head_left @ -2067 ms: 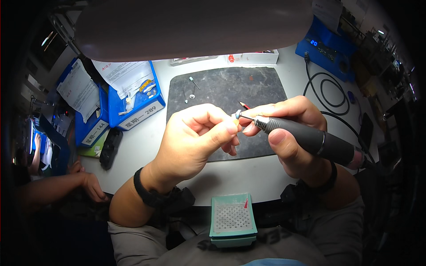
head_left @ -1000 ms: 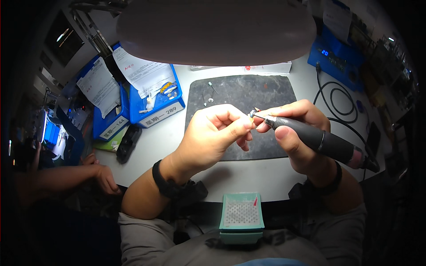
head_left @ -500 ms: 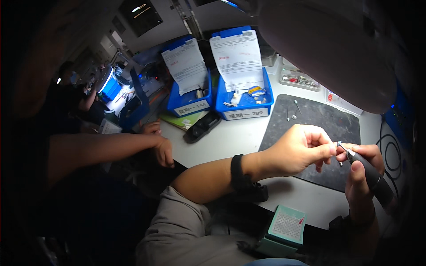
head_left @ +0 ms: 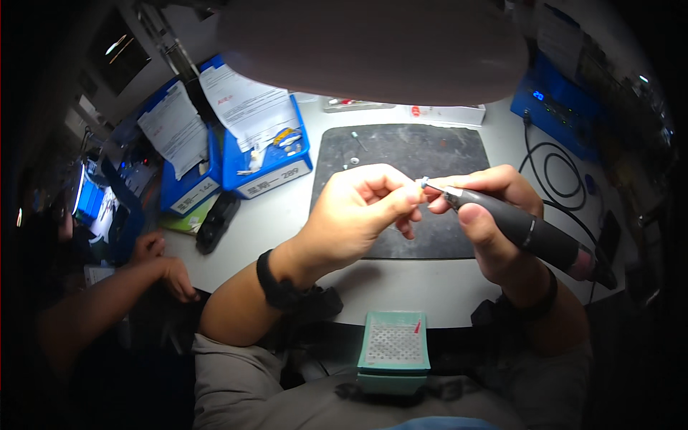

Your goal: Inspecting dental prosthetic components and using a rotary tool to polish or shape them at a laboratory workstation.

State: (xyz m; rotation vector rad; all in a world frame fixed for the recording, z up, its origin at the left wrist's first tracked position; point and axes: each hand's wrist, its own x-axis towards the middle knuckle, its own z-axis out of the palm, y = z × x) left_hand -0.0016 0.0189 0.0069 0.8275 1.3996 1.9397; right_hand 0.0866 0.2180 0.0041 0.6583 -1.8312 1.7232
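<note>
Over the dark work mat, my right hand grips a black rotary handpiece, its cord end pointing to the lower right. From its nose a thin shank reaches toward my left hand, ending in a small pale blue-grey bit. My left hand is pinched, thumb against forefinger, right beside that bit. Whatever sits between those fingertips is too small and covered to name. The bit and my left fingertips look touching or nearly so.
A lamp hood hangs over the mat. Two blue bins with paper sheets stand at left, near a black case. A blue control box with a coiled cord is at right. Nearer me is a green box; another person's hand rests left.
My view has swung to the right, so the bins slid left and the control box came into sight. Both hands keep nearly the same pose, handpiece tip still at my left fingertips.
</note>
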